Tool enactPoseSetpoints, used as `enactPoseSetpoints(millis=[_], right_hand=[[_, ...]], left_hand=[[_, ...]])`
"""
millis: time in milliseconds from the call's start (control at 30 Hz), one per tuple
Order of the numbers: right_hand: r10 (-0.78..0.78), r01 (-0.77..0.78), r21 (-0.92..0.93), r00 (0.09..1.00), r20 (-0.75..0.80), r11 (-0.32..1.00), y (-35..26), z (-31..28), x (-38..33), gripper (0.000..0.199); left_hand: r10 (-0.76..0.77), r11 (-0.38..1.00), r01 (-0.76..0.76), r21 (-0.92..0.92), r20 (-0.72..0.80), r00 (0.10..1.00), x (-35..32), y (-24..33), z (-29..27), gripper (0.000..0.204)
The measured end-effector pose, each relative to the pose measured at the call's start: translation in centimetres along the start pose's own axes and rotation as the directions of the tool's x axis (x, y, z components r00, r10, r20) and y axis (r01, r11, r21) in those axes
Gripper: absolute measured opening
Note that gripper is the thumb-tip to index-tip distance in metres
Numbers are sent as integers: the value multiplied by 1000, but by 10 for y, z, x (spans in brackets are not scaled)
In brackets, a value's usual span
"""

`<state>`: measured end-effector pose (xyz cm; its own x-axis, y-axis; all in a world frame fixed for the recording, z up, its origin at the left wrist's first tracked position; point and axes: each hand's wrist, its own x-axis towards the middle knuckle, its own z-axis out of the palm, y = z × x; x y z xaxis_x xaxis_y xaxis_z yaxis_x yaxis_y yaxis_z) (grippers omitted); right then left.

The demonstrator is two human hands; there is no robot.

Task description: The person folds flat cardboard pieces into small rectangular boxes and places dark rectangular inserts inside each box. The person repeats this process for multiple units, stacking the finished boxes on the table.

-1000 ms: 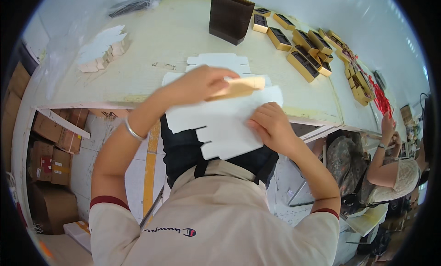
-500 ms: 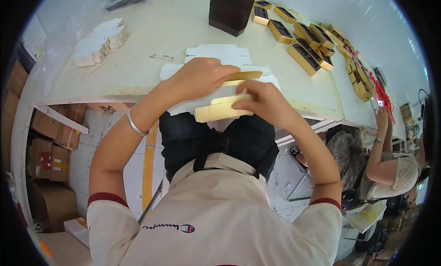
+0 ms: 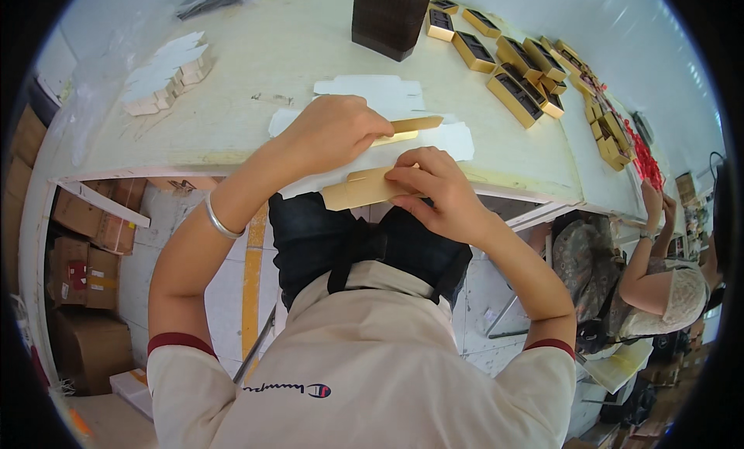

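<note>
Both my hands grip one flat cardboard box blank [image 3: 364, 187], white on one face and gold on the other, at the near edge of the pale table [image 3: 256, 100]. My left hand [image 3: 333, 131] pinches its upper gold flap. My right hand [image 3: 434, 187] presses the lower gold panel, which is folded over toward me. More white blanks [image 3: 372, 89] lie flat on the table just beyond my hands. A silver bangle [image 3: 219, 220] sits on my left wrist.
A dark brown stack [image 3: 387, 19] stands at the far middle of the table. Several gold-and-black boxes [image 3: 511, 65] line the right side. Folded white pieces [image 3: 167, 73] lie at far left. Cardboard cartons [image 3: 85, 240] sit under the table. Another person [image 3: 659, 278] works at right.
The blank was spread open and mostly white a second ago. Now it is folded into a narrow gold strip, with my right hand moved up onto it and my left still on the flap.
</note>
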<state>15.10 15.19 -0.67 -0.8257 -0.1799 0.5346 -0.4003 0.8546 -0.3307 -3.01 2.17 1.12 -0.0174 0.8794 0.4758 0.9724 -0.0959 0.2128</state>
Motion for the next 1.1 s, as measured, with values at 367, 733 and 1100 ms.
enactPoseSetpoints(millis=[367, 733, 1100], right_hand=[[-150, 146, -224, 989, -1, 964, -15, 14, -4, 22], [256, -299, 40, 873, 415, 954, 7, 2, 45, 15], [160, -164, 2, 962, 222, 986, 32, -15, 38, 18]], left_hand=[[-54, 995, 58, -76, 53, 997, -10, 9, 2, 19], [-154, 875, 333, -352, 451, 879, -3, 17, -31, 32], [-215, 958, 247, -148, 201, 956, -18, 21, -11, 39]])
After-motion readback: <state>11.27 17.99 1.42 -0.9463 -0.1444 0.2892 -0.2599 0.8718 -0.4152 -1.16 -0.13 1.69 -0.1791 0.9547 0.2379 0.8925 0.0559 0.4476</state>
